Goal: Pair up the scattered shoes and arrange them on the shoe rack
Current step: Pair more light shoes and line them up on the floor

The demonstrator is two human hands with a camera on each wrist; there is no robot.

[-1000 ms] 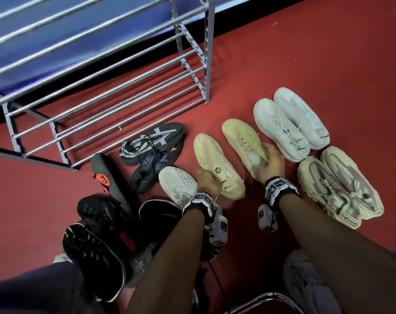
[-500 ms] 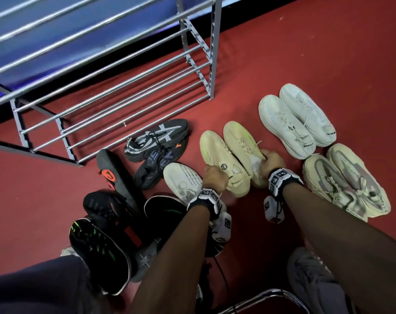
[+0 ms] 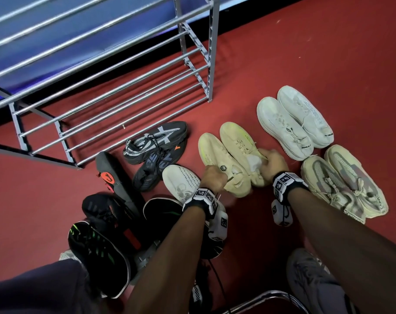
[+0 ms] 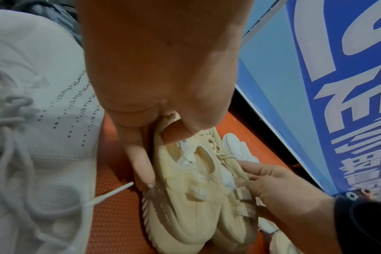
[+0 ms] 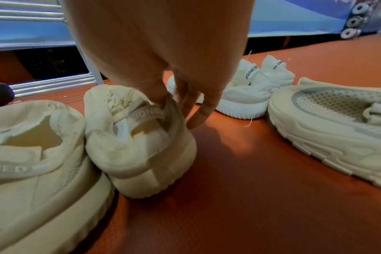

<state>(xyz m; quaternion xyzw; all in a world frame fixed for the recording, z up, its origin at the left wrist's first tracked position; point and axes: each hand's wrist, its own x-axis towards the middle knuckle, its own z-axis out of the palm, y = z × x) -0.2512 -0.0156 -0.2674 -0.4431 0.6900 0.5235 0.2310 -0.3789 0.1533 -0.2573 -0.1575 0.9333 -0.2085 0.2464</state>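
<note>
Two pale yellow sneakers lie side by side on the red floor, toes toward the rack. My left hand [image 3: 214, 179] pinches the collar of the left yellow sneaker [image 3: 215, 155], thumb inside the opening and fingers along its outer side [image 4: 141, 165]. My right hand [image 3: 273, 164] grips the heel collar of the right yellow sneaker [image 3: 239, 143], with the thumb tucked inside [image 5: 161, 96]. The silver shoe rack [image 3: 115, 87] stands empty at the upper left.
A white pair [image 3: 294, 121] and a beige-grey pair [image 3: 344, 184] sit to the right. A lone white sneaker [image 3: 181, 182], two black-grey sneakers [image 3: 156, 148] and several black shoes [image 3: 97, 252] are heaped at the left. A grey shoe [image 3: 310, 284] and chair tube [image 3: 271, 295] are near me.
Both hands have drawn the two yellow sneakers together; they were apart a second ago and now lie touching side by side. The view has shifted slightly.
</note>
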